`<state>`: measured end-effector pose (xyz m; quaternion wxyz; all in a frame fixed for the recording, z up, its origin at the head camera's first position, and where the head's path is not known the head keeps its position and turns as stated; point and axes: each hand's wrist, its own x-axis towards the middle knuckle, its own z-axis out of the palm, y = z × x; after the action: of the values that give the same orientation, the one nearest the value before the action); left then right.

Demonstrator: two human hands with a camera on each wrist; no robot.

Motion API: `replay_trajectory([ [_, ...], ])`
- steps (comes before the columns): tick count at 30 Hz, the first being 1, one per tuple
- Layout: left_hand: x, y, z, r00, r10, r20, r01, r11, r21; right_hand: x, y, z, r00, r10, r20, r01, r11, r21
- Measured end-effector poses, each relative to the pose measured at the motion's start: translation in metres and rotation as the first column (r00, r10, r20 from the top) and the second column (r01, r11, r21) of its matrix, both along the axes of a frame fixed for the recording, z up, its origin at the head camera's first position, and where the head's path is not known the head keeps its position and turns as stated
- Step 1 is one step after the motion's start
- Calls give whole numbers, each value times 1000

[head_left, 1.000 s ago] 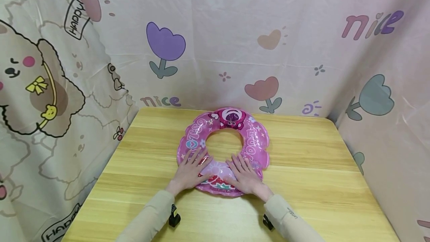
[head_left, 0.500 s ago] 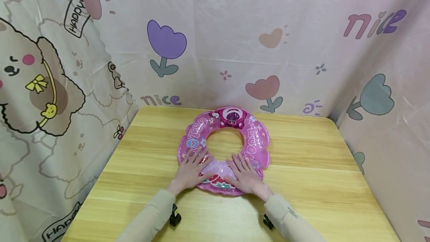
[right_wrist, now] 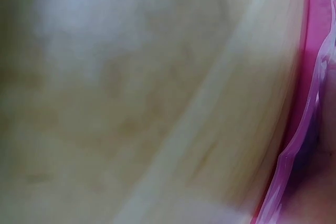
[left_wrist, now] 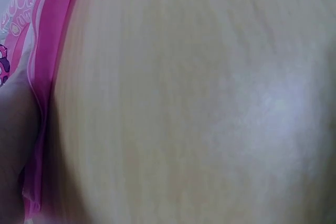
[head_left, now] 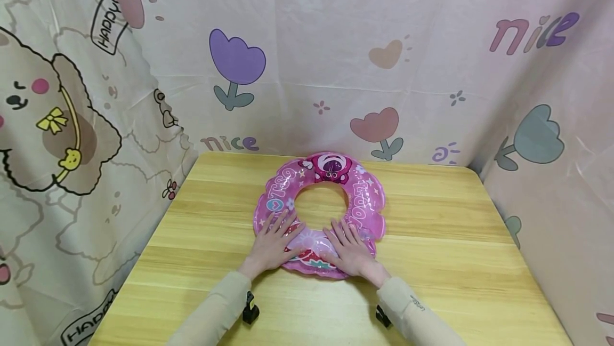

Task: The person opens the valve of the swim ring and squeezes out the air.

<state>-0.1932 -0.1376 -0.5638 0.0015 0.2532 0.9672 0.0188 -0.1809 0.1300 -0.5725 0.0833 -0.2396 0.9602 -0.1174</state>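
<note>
Printed cloth hangs behind the wooden table, where a pink swim ring lies flat. My left hand and right hand rest on its near side, fingers spread, covering some print. Beige sleeves run off the bottom; wrist views show mostly blurred table.

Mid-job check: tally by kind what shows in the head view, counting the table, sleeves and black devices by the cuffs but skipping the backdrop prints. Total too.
Inflatable ring: 1
Hands: 2 (left hand, right hand)
Sleeves: 2 (left sleeve, right sleeve)
Black devices: 2 (left device, right device)
Table: 1
Total: 8
</note>
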Motion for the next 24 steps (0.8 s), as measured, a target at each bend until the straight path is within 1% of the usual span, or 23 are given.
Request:
replay_trajectory([
  [6,0,1,-2,1000,-3,-26,2,1000,-20,0,0,0,1000,2,-13,-2,1000,3],
  [9,0,1,-2,999,0,-36,0,1000,-21,0,0,0,1000,7,-11,-7,1000,21],
  [16,2,2,-1,999,11,-42,-12,999,-35,2,0,5,1000,15,9,-15,1000,-13],
  [18,2,3,0,999,11,-42,-13,999,-35,2,-1,6,1000,13,13,-13,1000,-10],
  [24,1,3,-2,999,15,-32,-16,1000,-24,1,0,3,1000,12,3,-12,999,-31],
])
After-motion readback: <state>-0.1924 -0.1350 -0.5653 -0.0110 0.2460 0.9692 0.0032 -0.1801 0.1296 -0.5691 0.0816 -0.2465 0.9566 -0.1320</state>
